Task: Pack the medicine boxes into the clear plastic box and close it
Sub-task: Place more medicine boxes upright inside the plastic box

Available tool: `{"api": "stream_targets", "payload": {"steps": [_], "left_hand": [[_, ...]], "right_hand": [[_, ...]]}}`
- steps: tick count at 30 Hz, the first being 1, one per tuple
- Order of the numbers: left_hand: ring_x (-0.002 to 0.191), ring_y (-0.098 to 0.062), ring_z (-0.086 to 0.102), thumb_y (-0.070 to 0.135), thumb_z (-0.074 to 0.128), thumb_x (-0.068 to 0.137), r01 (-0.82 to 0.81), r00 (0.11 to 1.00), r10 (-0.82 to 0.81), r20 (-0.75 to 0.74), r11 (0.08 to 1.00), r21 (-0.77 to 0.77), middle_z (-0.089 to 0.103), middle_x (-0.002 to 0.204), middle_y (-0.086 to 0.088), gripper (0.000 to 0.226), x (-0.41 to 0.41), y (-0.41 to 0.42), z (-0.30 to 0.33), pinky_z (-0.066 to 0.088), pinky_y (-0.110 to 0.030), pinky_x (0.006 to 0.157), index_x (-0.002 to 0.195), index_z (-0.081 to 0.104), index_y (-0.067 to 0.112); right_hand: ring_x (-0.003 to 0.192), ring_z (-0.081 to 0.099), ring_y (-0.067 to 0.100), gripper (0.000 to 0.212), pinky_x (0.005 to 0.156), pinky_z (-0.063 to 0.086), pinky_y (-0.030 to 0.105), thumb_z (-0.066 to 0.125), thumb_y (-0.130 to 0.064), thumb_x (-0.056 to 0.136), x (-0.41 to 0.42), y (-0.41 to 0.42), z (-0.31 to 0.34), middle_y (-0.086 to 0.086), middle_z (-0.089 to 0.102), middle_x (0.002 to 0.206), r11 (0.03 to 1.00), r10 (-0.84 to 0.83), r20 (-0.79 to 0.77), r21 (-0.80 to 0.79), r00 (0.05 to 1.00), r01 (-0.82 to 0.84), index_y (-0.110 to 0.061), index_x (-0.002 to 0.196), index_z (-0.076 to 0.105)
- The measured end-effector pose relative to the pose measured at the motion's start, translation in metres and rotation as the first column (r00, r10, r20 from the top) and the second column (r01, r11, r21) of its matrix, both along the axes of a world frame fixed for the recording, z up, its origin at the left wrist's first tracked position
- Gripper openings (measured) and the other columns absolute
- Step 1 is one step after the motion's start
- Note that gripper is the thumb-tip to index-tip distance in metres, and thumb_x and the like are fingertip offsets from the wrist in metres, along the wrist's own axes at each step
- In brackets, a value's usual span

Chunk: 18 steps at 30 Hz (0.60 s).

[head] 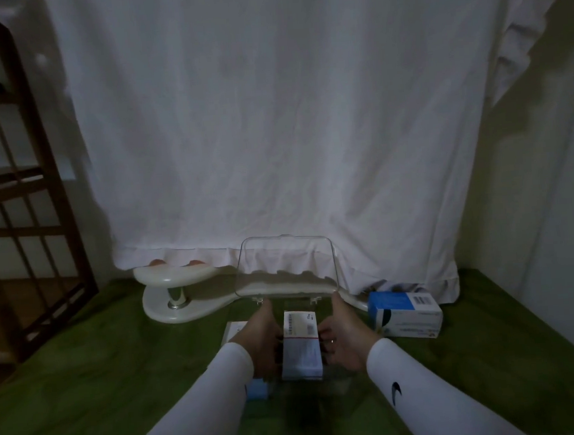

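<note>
The white medicine box (301,345) sits between the two hands, its long axis running away from the person, toward the raised lid (284,269) of the clear plastic box (313,388). The left hand (263,342) presses against its left side and the right hand (343,340) against its right side, so the grip is a two-handed clamp on that one box, fingers curled round its edges. It appears to be inside the clear box or just above its floor (the dim light and see-through walls make this hard to settle).

A blue and white medicine box (406,314) lies on the green surface (102,369) to the right, nearer the right hand. A small blue box (257,389) lies by the left sleeve, nearer the left hand.
</note>
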<state>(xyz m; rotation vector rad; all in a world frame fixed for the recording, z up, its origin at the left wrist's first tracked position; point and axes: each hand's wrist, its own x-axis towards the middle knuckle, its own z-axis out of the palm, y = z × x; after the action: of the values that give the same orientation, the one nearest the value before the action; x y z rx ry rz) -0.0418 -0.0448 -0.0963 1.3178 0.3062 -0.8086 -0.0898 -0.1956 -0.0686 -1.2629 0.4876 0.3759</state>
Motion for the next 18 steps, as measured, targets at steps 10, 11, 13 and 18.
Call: {"api": "stream_targets", "payload": {"steps": [10,11,13,18], "left_hand": [[0.097,-0.036,0.064,0.065,0.03,0.091,-0.044,0.999,0.045,-0.015,0.998,0.042,0.067,0.106,-0.021,0.07,-0.003,-0.016,0.003,0.05,-0.042,0.072,0.114,0.06,0.007],[0.097,-0.036,0.064,0.066,0.03,0.09,-0.049,0.998,0.051,-0.031,0.998,0.035,0.068,0.105,-0.021,0.071,-0.001,-0.016,0.002,0.05,-0.042,0.075,0.113,0.061,0.007],[0.094,-0.035,0.063,0.061,0.032,0.092,-0.063,0.998,0.065,-0.015,0.994,0.085,0.068,0.101,-0.02,0.064,-0.001,-0.017,0.001,0.048,-0.04,0.076,0.107,0.061,0.007],[0.083,-0.034,0.062,0.054,0.035,0.096,-0.055,0.998,0.056,-0.017,0.995,0.083,0.066,0.09,-0.021,0.055,-0.003,-0.02,0.002,0.047,-0.038,0.063,0.097,0.058,0.004]], "right_hand": [[0.098,0.064,0.036,0.089,0.087,0.053,0.045,0.02,-0.077,0.087,0.018,-0.003,-0.017,0.023,0.069,0.104,0.999,-0.029,-0.093,-0.019,0.995,0.028,-0.002,0.107,0.064],[0.098,0.064,0.036,0.088,0.09,0.052,0.045,0.02,-0.076,0.087,0.02,-0.003,-0.019,0.023,0.069,0.105,0.999,-0.031,-0.102,-0.028,0.994,0.029,-0.002,0.106,0.064],[0.099,0.064,0.036,0.088,0.09,0.052,0.045,0.019,-0.075,0.088,0.023,-0.003,-0.022,0.023,0.068,0.106,0.999,-0.019,-0.117,-0.033,0.993,0.016,-0.002,0.107,0.064],[0.094,0.065,0.034,0.087,0.07,0.054,0.038,0.02,-0.075,0.088,0.025,-0.005,-0.026,0.021,0.07,0.102,0.999,0.035,-0.139,-0.033,0.99,-0.04,-0.004,0.112,0.065]]}}
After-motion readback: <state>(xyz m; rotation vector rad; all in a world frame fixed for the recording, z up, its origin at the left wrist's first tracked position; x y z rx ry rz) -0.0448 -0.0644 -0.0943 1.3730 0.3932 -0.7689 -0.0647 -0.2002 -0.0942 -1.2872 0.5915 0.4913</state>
